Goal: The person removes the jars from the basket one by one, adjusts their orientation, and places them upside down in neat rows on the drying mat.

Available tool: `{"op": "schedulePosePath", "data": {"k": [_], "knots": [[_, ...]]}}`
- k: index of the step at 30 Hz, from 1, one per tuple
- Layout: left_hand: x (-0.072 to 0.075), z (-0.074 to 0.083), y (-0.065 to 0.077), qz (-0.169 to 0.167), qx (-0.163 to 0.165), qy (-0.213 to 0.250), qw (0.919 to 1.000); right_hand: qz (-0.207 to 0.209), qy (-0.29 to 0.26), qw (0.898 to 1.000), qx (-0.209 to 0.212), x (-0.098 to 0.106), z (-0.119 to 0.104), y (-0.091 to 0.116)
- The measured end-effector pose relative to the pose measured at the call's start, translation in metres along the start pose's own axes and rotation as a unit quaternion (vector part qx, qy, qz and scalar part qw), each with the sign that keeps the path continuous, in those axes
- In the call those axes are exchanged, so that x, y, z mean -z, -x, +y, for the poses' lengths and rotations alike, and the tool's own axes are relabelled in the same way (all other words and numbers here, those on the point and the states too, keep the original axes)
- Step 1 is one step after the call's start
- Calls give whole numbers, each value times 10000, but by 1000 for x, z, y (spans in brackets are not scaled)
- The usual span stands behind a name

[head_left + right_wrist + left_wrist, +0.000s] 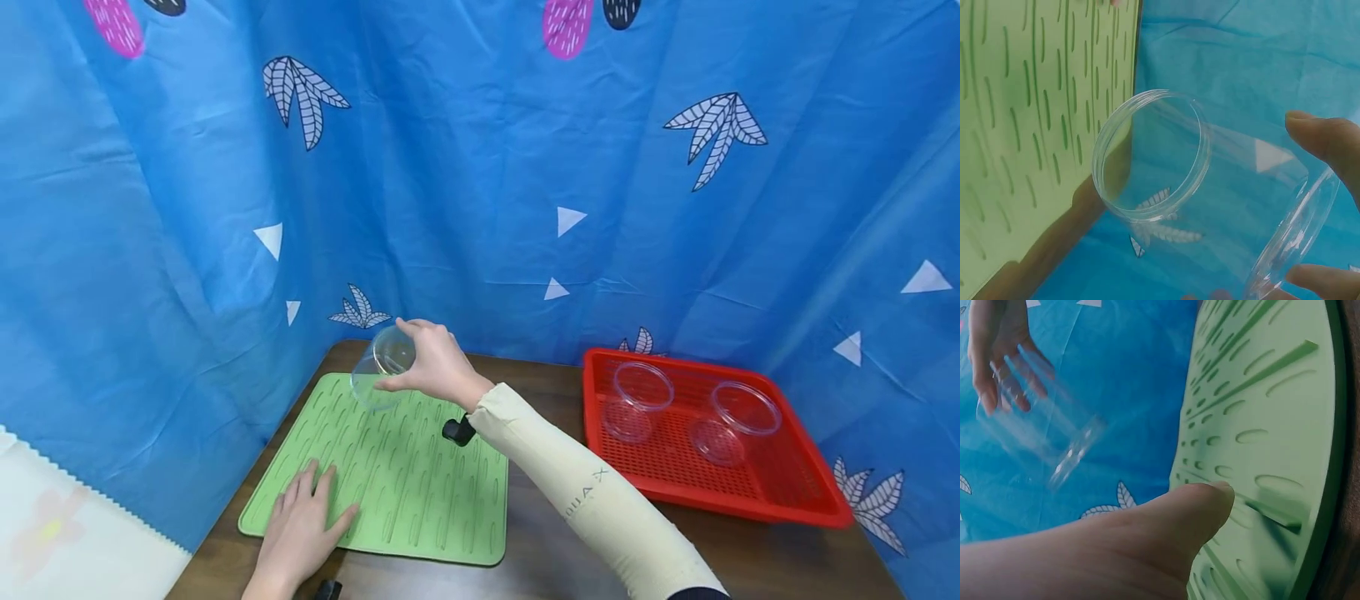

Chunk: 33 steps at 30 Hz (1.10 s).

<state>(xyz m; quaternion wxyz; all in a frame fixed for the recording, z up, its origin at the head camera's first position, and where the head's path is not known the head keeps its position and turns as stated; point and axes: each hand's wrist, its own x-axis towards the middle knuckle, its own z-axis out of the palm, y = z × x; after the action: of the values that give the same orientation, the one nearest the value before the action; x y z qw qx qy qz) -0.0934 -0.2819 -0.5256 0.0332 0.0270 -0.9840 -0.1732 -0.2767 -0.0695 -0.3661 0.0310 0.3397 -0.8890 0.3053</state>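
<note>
My right hand [438, 362] grips a clear jar [366, 382] by one end, thumb and fingers spread round it. The jar is held tilted in the air above the far left part of a green ribbed mat [420, 500]. Seen from the right wrist, a threaded rim circles the end of the jar [1229, 187] away from the fingers. My left hand [298, 521] rests on the mat's front left area with its fingers extended and thumb out to the side. Its thumb [1191, 512] shows over the mat in the left wrist view.
A red basket [720, 496] stands at the right of the brown table [551, 529]. In it are two clear jars, a left one [628, 421] and a right one [717, 442]. A blue patterned curtain [465, 208] hangs behind and at both sides.
</note>
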Motion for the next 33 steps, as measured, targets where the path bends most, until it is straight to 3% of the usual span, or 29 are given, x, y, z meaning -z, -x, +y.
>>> {"op": "schedulePosePath", "data": {"k": [8,17,33], "knots": [[1,-9,0,-106,33,103,9999,-128,104,9999,-36,-34,-16,-30],[-2,-19,4,-202,-41,211,9996,-353,654,9972,-14,-69,-23,-56],[-1,-26,8,-80,-93,256,9996,-945,1760,9798,24,-114,-32,-93]]}}
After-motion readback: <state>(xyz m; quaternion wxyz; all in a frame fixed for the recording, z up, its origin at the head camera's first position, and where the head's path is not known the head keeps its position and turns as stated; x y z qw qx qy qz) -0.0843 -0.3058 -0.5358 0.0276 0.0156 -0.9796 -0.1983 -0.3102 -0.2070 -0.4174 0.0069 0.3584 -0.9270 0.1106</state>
